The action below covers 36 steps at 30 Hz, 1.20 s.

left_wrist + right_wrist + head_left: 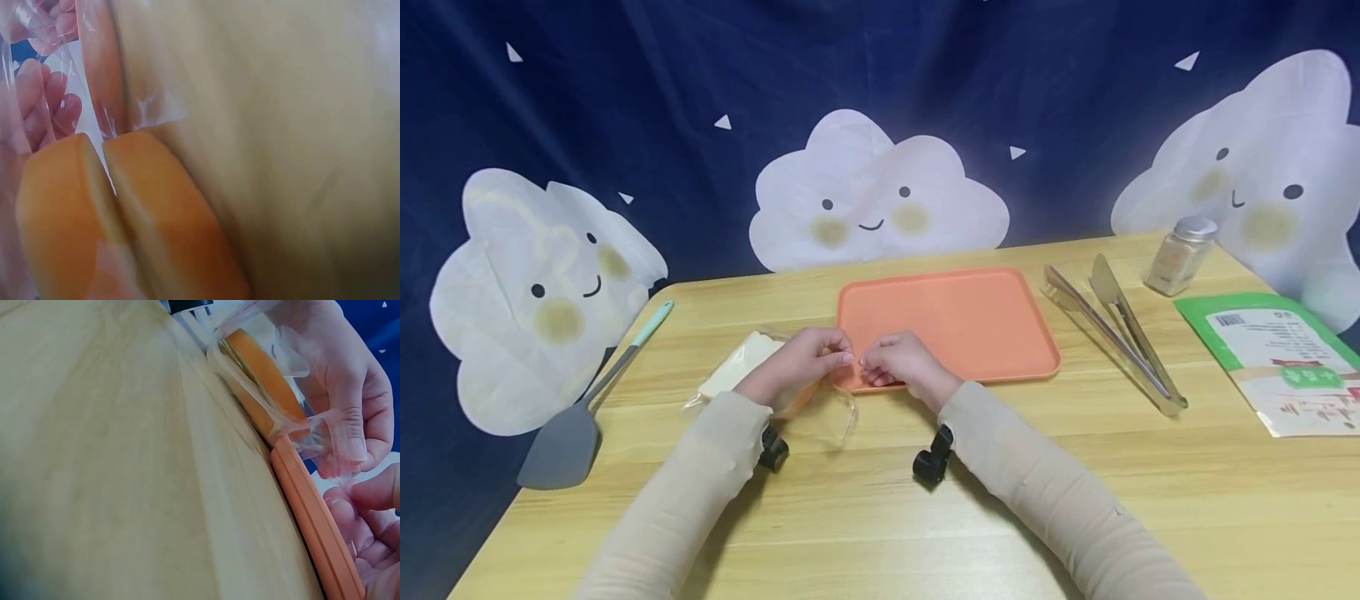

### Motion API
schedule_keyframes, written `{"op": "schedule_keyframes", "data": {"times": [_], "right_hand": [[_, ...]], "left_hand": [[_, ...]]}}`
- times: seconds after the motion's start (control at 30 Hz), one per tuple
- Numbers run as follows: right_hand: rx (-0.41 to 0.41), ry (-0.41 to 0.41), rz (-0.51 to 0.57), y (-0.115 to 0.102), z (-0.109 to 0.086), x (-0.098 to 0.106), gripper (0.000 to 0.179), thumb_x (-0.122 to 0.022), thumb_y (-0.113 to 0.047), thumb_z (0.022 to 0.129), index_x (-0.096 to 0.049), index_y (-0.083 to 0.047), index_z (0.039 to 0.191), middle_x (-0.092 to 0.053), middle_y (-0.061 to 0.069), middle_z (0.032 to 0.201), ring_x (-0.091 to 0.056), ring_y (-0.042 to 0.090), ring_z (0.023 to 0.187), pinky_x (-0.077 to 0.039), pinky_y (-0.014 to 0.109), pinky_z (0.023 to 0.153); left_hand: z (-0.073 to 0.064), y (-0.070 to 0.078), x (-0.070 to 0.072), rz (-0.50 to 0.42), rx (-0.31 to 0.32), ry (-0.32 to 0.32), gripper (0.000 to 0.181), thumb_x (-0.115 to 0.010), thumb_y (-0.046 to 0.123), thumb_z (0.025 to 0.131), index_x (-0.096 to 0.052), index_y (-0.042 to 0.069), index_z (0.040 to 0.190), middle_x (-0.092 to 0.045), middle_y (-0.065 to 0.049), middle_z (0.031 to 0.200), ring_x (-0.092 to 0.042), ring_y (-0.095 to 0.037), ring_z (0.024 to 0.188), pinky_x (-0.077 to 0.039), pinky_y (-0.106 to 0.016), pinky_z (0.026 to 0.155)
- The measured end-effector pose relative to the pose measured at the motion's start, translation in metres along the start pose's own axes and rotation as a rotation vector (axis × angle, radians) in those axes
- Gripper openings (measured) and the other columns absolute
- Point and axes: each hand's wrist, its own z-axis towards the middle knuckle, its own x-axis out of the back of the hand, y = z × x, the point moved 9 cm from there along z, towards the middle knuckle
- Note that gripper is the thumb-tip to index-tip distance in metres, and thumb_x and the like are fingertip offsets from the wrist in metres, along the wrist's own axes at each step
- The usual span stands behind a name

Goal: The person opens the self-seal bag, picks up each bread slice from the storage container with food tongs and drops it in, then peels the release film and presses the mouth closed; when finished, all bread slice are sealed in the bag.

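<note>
A clear plastic bag [842, 412] with sliced bread [737, 364] in it lies left of the tray's near-left corner. In the left wrist view, two brown-crusted slices [169, 200] show through the film. My left hand [805, 364] pinches the bag's edge between thumb and fingers, as the right wrist view shows. Close beside it, my right hand [906, 364] pinches the same strip of film, thumb against curled fingers. Both hands are over the near-left corner of the orange tray [955, 325].
Metal tongs [1120, 333] lie right of the tray. Beyond them stand a lidded glass shaker [1180, 257] and a green-and-white packet [1281, 362]. At the left edge lies a grey spatula [561, 446] with a mint handle. A dark blue cloud-print curtain [880, 75] hangs behind the table.
</note>
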Motion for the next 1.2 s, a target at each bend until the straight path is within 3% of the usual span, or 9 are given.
{"op": "schedule_keyframes", "data": {"times": [0.3, 0.5, 0.77, 1.2], "right_hand": [[-0.003, -0.015, 0.042, 0.0018, 0.0014, -0.0017, 0.007, -0.056, 0.002, 0.083, -0.061, 0.003, 0.079, -0.062, 0.005, 0.066, -0.058, 0.012, 0.058, -0.050, 0.021, 0.056], [0.004, -0.020, 0.047, 0.0013, 0.0014, -0.0013, 0.006, -0.056, 0.003, 0.081, -0.062, 0.005, 0.081, -0.061, 0.005, 0.066, -0.057, 0.012, 0.059, -0.050, 0.021, 0.057], [0.016, -0.043, 0.034, 0.0011, -0.0002, -0.0002, 0.011, -0.057, 0.003, 0.080, -0.063, 0.008, 0.088, -0.062, 0.005, 0.068, -0.058, 0.013, 0.061, -0.051, 0.021, 0.060], [0.019, -0.069, 0.032, 0.0004, -0.0001, -0.0032, 0.009, -0.054, 0.006, 0.076, -0.061, 0.000, 0.073, -0.061, 0.004, 0.065, -0.056, 0.012, 0.059, -0.050, 0.020, 0.058]], "left_hand": [[-0.0014, -0.0008, -0.0003, 0.003, 0.025, -0.005, 0.010, -0.054, 0.007, 0.093, -0.058, 0.001, 0.087, -0.057, -0.010, 0.081, -0.054, -0.020, 0.074, -0.046, -0.030, 0.069], [-0.0004, -0.0005, 0.0002, -0.014, 0.010, 0.017, 0.009, -0.055, 0.007, 0.092, -0.057, 0.000, 0.086, -0.057, -0.011, 0.077, -0.053, -0.019, 0.067, -0.047, -0.030, 0.064], [0.0010, -0.0065, -0.0041, -0.186, -0.005, 0.008, 0.010, -0.054, 0.003, 0.089, -0.056, -0.007, 0.088, -0.059, -0.014, 0.076, -0.054, -0.018, 0.063, -0.048, -0.027, 0.061], [0.0013, -0.0040, -0.0068, -0.142, -0.087, -0.046, 0.011, -0.054, 0.001, 0.089, -0.056, -0.009, 0.084, -0.061, -0.018, 0.075, -0.056, -0.017, 0.066, -0.050, -0.027, 0.063]]}}
